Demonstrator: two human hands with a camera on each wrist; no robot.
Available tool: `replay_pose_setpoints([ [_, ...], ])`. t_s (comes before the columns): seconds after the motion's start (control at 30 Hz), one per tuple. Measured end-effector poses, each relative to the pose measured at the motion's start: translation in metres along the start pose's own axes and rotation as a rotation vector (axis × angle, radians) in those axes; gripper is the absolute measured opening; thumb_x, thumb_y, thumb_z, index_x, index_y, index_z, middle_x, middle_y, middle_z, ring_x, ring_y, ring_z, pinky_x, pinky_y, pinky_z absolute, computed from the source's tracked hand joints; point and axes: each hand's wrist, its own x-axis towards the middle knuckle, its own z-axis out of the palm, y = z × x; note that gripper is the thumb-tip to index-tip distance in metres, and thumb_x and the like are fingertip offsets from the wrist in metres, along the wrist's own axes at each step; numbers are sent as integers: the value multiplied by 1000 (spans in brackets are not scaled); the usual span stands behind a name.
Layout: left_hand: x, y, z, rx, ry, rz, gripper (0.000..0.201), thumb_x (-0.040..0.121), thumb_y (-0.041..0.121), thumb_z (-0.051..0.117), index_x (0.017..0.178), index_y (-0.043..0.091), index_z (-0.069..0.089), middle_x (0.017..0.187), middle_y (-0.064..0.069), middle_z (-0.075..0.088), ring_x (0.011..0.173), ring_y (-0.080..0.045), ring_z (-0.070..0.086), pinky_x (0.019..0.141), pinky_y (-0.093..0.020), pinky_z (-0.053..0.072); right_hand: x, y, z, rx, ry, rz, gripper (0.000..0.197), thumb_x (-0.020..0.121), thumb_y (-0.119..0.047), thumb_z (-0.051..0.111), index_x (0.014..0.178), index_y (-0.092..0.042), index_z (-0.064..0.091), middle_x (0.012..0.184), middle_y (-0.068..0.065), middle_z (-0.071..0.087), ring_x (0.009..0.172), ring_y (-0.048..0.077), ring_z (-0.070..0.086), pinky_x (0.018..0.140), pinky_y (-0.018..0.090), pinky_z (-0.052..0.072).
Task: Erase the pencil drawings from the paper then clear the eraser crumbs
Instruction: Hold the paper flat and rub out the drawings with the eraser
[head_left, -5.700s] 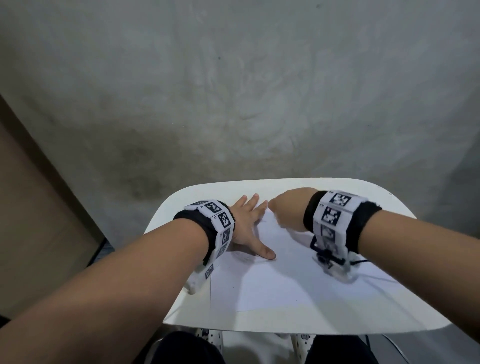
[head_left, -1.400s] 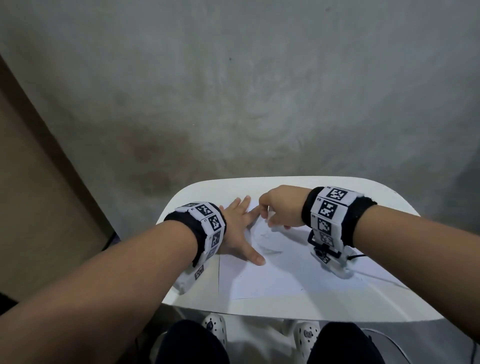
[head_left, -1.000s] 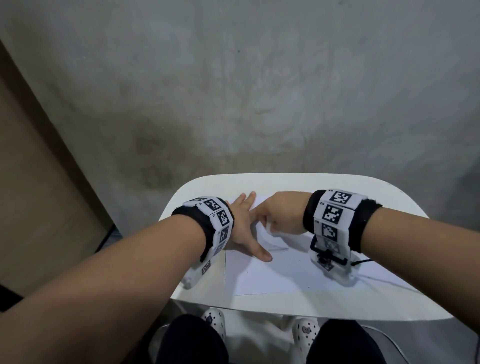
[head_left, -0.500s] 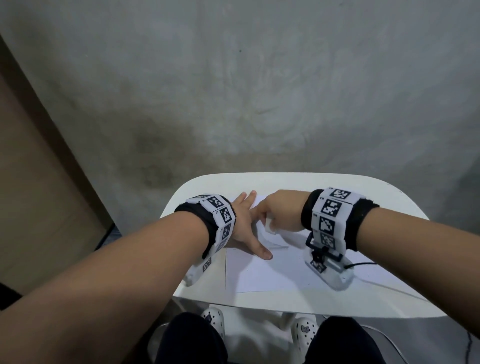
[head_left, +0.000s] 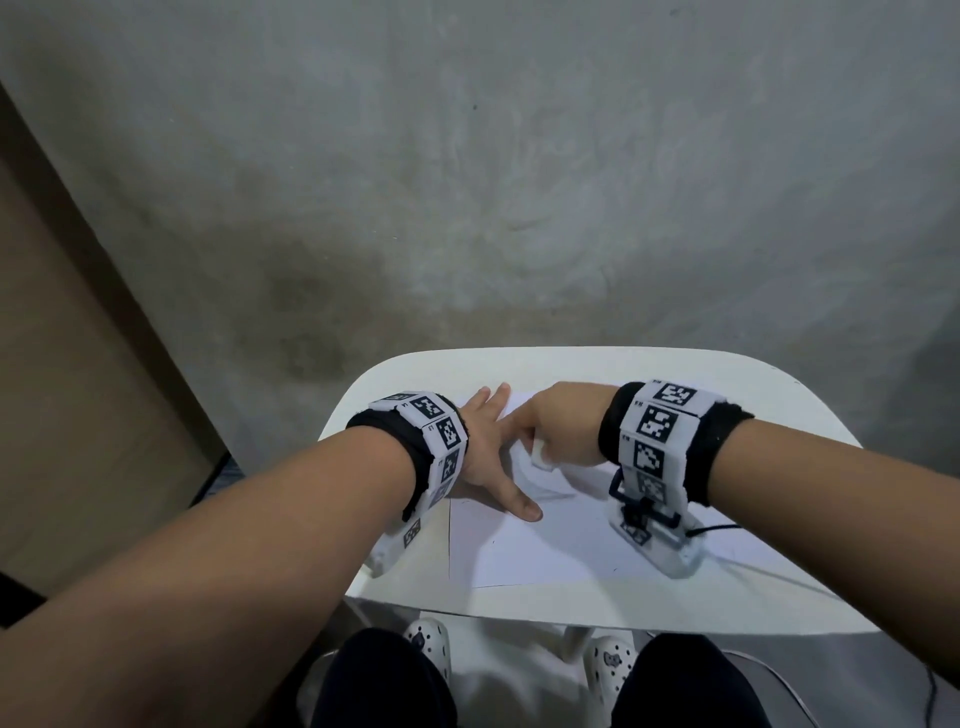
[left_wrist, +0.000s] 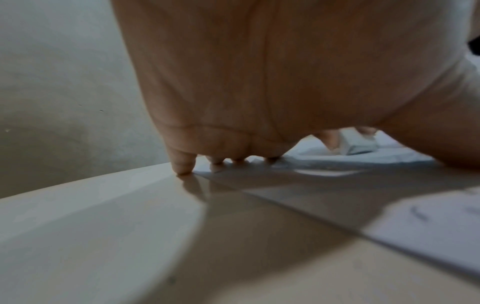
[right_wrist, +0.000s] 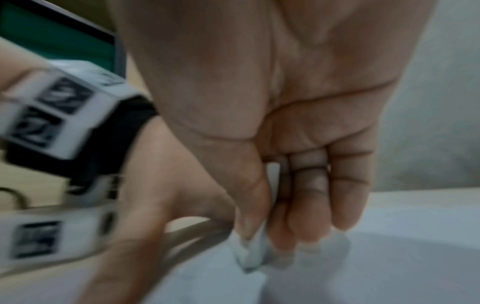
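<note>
Head view: left hand (head_left: 488, 452) flat on the paper (head_left: 550, 551), fingers spread and straight, thumb stuck out toward the sheet's middle, pinning the far-left corner. Right hand (head_left: 563, 428) just beside it, fingers curled down, pinching a white eraser (head_left: 540, 456) whose lower end meets the sheet. Faint pencil lines (head_left: 548, 491) sit just in front of the eraser, near the left thumb. Paper lies on the white table (head_left: 779, 415), toward its left side.

Left wrist view: palm arched over the surface, fingertips (left_wrist: 183, 166) down on the table (left_wrist: 78, 216) and the paper (left_wrist: 428, 232) edge, fingers extended, nothing gripped. Through the gap under the palm, the eraser (left_wrist: 359, 145) stands on the sheet with the other hand's fingers around it.

Right wrist view: blurred. Right hand (right_wrist: 285, 144) has thumb on one side and fingers on the other, clamped on the eraser (right_wrist: 250, 254), its bottom corner touching the paper (right_wrist: 389, 267). Left hand (right_wrist: 145, 216) pressed flat just beside it.
</note>
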Motion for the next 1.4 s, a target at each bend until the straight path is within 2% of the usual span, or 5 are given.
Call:
replay_pose_setpoints([
  [0.17, 1, 0, 0, 29, 5, -8, 128, 64, 79, 68, 154, 36, -13, 158, -4, -34, 147, -22, -27, 121, -55, 0, -3, -4, 6, -28, 31, -38, 16, 87, -8, 58, 88, -23, 54, 74, -8, 51, 80, 18, 52, 56, 22, 35],
  [0.7, 3, 0, 0, 59, -9, -19, 130, 64, 80, 67, 152, 38, -19, 158, -5, -33, 147, -25, -26, 120, -57, 0, -11, -1, 5, 0, 14, -20, 22, 92, -11, 50, 109, -17, 61, 92, -2, 55, 86, 20, 51, 71, 26, 36],
  [1.1, 1, 0, 0, 52, -16, -20, 135, 64, 81, 66, 150, 35, -28, 158, -2, -34, 147, -25, -26, 119, -55, -4, -14, 12, 1, -36, 18, 67, 22, 91, -12, 51, 110, -19, 62, 101, -2, 64, 86, 18, 51, 64, 23, 36],
  [1.23, 1, 2, -1, 47, -7, -29, 132, 66, 78, 68, 152, 34, -23, 158, -3, -33, 148, -24, -25, 120, -55, -2, -16, -1, 5, -100, -17, 16, 16, 93, -12, 53, 106, -20, 58, 83, -6, 50, 73, 16, 49, 49, 18, 24],
  [1.4, -1, 4, -1, 60, -7, -27, 132, 66, 79, 67, 150, 35, -26, 159, -5, -33, 148, -25, -25, 119, -56, -2, -7, 6, 0, -92, 10, 106, 24, 93, -14, 52, 115, -16, 60, 98, -3, 63, 87, 20, 53, 61, 22, 35],
])
